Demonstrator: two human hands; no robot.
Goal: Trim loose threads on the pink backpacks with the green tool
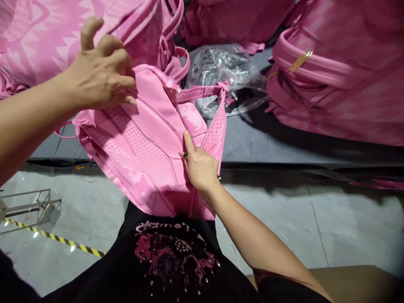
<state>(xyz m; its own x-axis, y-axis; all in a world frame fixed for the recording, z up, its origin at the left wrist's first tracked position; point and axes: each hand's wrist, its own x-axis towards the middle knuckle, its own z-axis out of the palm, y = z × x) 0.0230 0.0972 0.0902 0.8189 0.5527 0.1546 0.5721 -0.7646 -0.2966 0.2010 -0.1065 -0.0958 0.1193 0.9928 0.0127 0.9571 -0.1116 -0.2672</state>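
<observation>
A pink backpack (148, 139) lies tilted across the table's front edge against my body, its perforated back panel and shoulder straps facing up. My left hand (105, 71) is over its upper left part, fingers bent and apart, with nothing visible in them; whether the lower fingertips touch the fabric I cannot tell. My right hand (202, 166) rests on the bag's right side, index finger stretched along the panel. From its curled fingers pokes the tip of a small dark pointed tool (185, 155) with a bit of green; most of it is hidden.
More pink backpacks stand at the back left (41, 42) and right (347, 84) on the grey table (252, 143). Between them lies a clear plastic bag (221, 63) with small parts. A metal frame (28, 206) and striped tape (57, 237) are on the floor at left.
</observation>
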